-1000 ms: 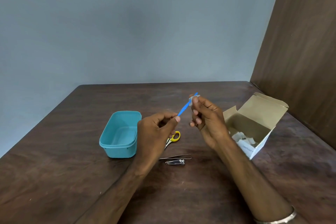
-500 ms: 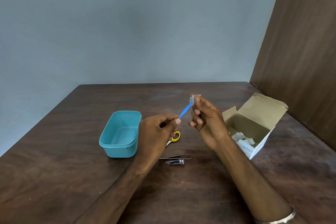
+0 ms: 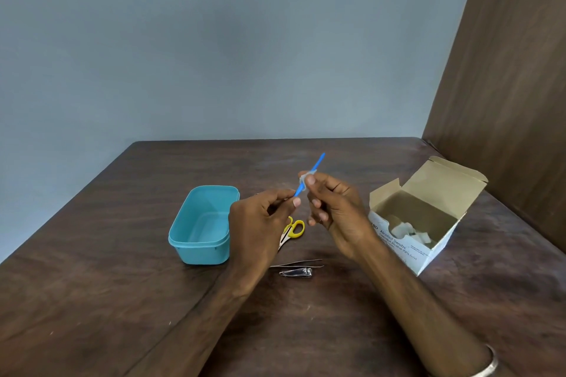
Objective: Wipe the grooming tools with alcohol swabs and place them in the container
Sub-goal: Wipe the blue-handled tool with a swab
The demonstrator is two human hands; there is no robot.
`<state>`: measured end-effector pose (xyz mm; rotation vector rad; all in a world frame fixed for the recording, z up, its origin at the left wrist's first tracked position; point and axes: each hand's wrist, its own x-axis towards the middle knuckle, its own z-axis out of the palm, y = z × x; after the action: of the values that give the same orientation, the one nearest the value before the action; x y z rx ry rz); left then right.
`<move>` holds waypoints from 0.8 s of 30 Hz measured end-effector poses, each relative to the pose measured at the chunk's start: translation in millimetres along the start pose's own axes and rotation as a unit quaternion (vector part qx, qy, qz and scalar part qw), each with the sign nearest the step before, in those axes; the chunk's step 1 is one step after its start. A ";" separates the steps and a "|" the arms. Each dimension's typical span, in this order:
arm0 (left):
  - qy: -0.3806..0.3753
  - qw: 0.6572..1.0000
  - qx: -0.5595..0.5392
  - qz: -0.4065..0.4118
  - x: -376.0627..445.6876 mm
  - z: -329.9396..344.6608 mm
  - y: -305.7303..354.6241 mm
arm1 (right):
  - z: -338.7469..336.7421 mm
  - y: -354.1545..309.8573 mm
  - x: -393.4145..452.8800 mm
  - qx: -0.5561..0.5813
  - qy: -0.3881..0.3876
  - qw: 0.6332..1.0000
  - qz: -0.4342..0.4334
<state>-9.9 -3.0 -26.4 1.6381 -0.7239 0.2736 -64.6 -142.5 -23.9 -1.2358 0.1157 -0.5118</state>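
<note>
The wiping step looks under way: the left hand [image 3: 260,217] pinches the lower end of a thin blue tool [image 3: 317,162], while the right hand [image 3: 333,205] nips a white swab [image 3: 303,177] around its shaft just above that pinch. Next, I judge, the tool goes into the teal container [image 3: 199,251], left of the grip. Scissors [image 3: 292,229], tweezers [image 3: 301,262] and clippers [image 3: 295,272] lie below the hands on the dark wooden table [image 3: 92,300]; the swab box [image 3: 407,251] stands open to the right, against a grey wall [image 3: 214,40].
</note>
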 end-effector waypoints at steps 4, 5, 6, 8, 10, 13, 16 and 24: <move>-0.007 1.000 0.001 0.001 0.9 -1.2 0.8 | 1.0 0.1 -0.4 -0.028 -0.005 1.000 -0.002; -0.013 1.000 0.003 0.001 0.9 -0.8 0.7 | 0.4 -1.1 -0.4 -0.031 -0.004 1.000 -0.004; -0.019 1.000 0.003 0.001 0.9 0.0 0.7 | -0.1 -2.5 -0.5 -0.031 -0.002 0.999 -0.006; -0.030 0.999 0.012 0.006 0.6 1.9 0.6 | -0.8 -5.4 -0.8 -0.019 0.005 1.000 -0.007; -0.039 0.999 0.029 0.021 -0.2 3.3 0.5 | -1.6 -8.2 -0.7 0.009 0.018 1.000 -0.006; -0.063 0.995 0.063 0.051 -2.0 2.8 0.7 | -3.7 -12.9 0.5 0.063 0.042 0.997 -0.006; -0.076 0.993 0.072 0.051 -3.0 3.4 1.3 | -5.5 -14.8 1.1 0.079 0.047 0.996 -0.005; -0.084 0.996 0.001 -0.031 -1.7 3.0 -0.5 | -0.7 -5.8 -1.3 -0.014 -0.019 1.000 0.001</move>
<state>-11.6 -5.3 -28.4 1.6958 -0.7988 0.0920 -67.8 -143.9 -19.1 -1.2711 0.0918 -0.4863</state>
